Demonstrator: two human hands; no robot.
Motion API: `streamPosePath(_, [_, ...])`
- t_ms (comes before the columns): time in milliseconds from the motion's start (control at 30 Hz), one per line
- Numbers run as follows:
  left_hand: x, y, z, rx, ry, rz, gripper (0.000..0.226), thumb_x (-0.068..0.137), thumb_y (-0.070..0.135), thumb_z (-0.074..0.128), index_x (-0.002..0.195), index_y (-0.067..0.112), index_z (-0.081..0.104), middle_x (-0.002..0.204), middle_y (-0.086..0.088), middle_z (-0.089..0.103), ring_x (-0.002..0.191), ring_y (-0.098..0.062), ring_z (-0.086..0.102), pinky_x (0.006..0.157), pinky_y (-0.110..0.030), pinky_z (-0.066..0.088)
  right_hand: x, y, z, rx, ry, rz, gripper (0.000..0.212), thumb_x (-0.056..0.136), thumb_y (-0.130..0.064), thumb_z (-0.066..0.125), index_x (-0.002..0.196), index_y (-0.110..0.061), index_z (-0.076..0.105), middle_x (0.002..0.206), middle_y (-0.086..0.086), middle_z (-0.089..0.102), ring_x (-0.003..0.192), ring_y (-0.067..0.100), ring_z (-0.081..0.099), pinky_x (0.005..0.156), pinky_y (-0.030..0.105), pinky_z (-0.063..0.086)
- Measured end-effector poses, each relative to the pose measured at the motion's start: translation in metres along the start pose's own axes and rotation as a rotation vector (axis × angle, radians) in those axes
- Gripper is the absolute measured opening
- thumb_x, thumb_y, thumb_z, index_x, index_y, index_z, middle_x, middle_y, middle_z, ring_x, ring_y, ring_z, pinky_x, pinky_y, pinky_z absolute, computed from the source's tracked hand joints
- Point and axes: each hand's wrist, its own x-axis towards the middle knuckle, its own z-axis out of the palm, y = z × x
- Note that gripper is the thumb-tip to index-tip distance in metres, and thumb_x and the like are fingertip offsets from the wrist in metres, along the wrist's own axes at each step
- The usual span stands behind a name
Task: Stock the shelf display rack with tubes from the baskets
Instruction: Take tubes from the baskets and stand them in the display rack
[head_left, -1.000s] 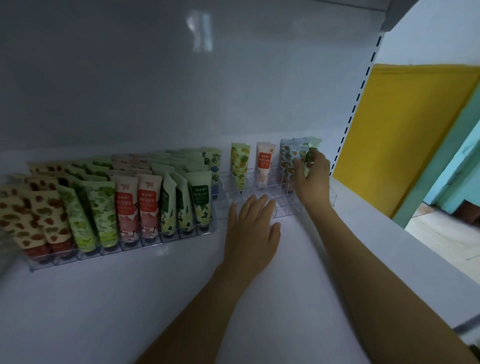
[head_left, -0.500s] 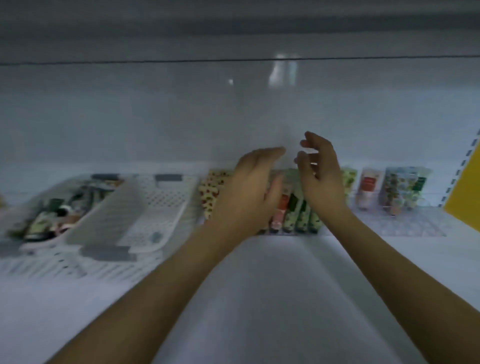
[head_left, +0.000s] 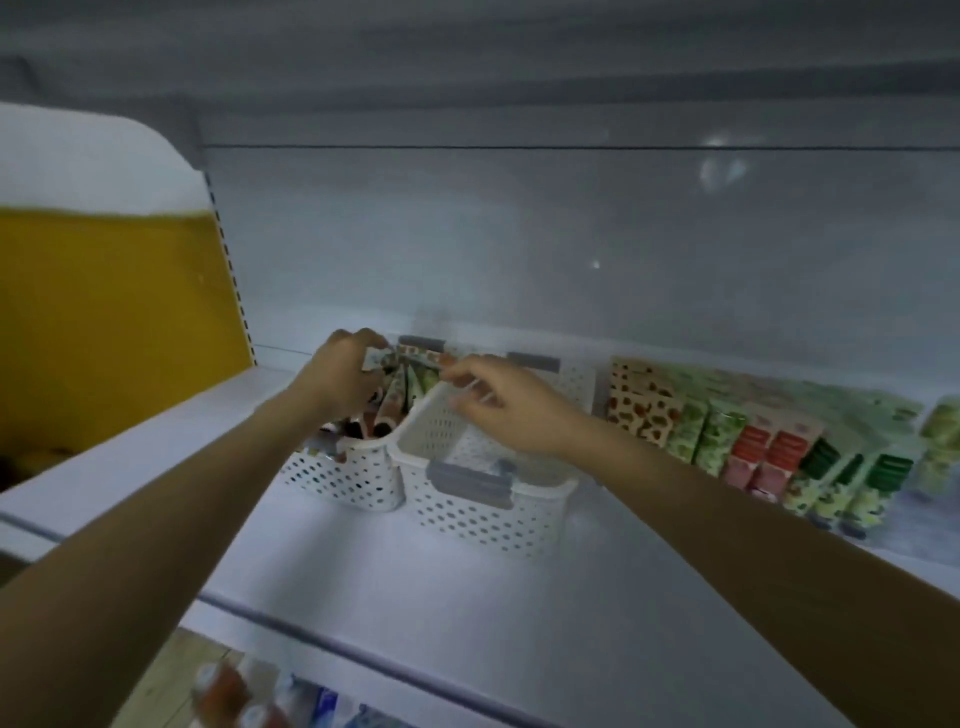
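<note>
Tubes (head_left: 401, 392) sit in the left basket (head_left: 358, 480), back left of the shelf (head_left: 415, 597); my left hand (head_left: 340, 376) grips their tops to pull some; my right hand (head_left: 501, 408) pinches the rim of the right basket (head_left: 467, 517), likely steadying it.

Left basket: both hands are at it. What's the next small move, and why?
Probably lift a few tubes clear of the left basket. The left hand curls round their top ends, the right hand is close beside them, and the display rack waits to the right.
</note>
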Motion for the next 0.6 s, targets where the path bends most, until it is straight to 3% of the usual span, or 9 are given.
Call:
streamPosePath(100, [0.004,-0.028,0.010,0.017,-0.082,-0.145,0.046,0.089,0.020,0.057,0.132,0.009,0.044,0.125,-0.021,0.052,0.106,-0.034,0.054,0.084,-0.034,0.042,0.042,-0.004,0.019,0.013,-0.046,0.053,0.037,0.096,-0.024,0.047,0.132,-0.013,0.048,0.134,0.007,0.051,0.119,0.020,0.051,0.099,0.030,0.041])
streamPosePath(167, [0.005,-0.037,0.017,-0.003,-0.086,-0.197,0.045,0.089,0.026,0.059,0.128,0.008,0.047,0.120,-0.019,0.057,0.106,-0.032,0.055,0.084,-0.034,0.042,0.070,-0.004,0.035,-0.051,-0.092,0.110,0.039,0.096,-0.028,0.046,0.132,-0.014,0.047,0.124,0.006,0.057,0.113,0.021,0.054,0.090,0.030,0.043])
streamPosePath(200, [0.006,-0.039,0.021,-0.010,-0.073,-0.220,0.045,0.088,0.028,0.059,0.127,0.008,0.047,0.119,-0.018,0.058,0.106,-0.032,0.055,0.084,-0.035,0.043,0.081,-0.004,0.044,-0.138,-0.105,0.145,0.037,0.095,-0.034,0.046,0.126,-0.015,0.050,0.108,0.003,0.061,0.104,0.021,0.056,0.080,0.030,0.043])
streamPosePath(267, [0.008,-0.040,0.027,0.015,-0.045,-0.270,0.044,0.088,0.030,0.058,0.125,0.008,0.047,0.119,-0.016,0.059,0.107,-0.032,0.055,0.089,-0.038,0.046,0.099,-0.002,0.061,-0.369,-0.079,0.209,0.030,0.088,-0.051,0.049,0.093,-0.022,0.054,0.082,-0.002,0.055,0.087,0.019,0.054,0.070,0.029,0.039])
streamPosePath(333, [0.010,-0.041,0.031,0.055,-0.046,-0.317,0.042,0.088,0.030,0.056,0.122,0.008,0.047,0.117,-0.015,0.059,0.106,-0.031,0.056,0.092,-0.044,0.047,0.108,0.000,0.072,-0.415,-0.050,0.245,0.037,0.078,-0.063,0.054,0.079,-0.027,0.048,0.084,-0.004,0.056,0.087,0.018,0.053,0.082,0.032,0.042])
streamPosePath(467, [0.017,-0.047,0.035,0.087,-0.069,-0.287,0.029,0.086,0.029,0.053,0.108,0.011,0.058,0.107,-0.012,0.064,0.096,-0.027,0.060,0.087,-0.040,0.051,0.109,-0.003,0.068,-0.329,-0.128,0.255,0.033,0.072,-0.061,0.062,0.084,-0.033,0.049,0.089,-0.005,0.056,0.097,0.020,0.055,0.097,0.038,0.039])
streamPosePath(600, [0.015,-0.045,0.032,0.039,-0.002,-0.319,0.028,0.085,0.024,0.054,0.106,0.005,0.057,0.106,-0.017,0.055,0.089,-0.031,0.058,0.080,-0.040,0.050,0.104,-0.007,0.066,-0.186,-0.129,0.273,0.022,0.078,-0.043,0.065,0.080,-0.026,0.052,0.090,-0.002,0.059,0.085,0.015,0.051,0.081,0.028,0.040])
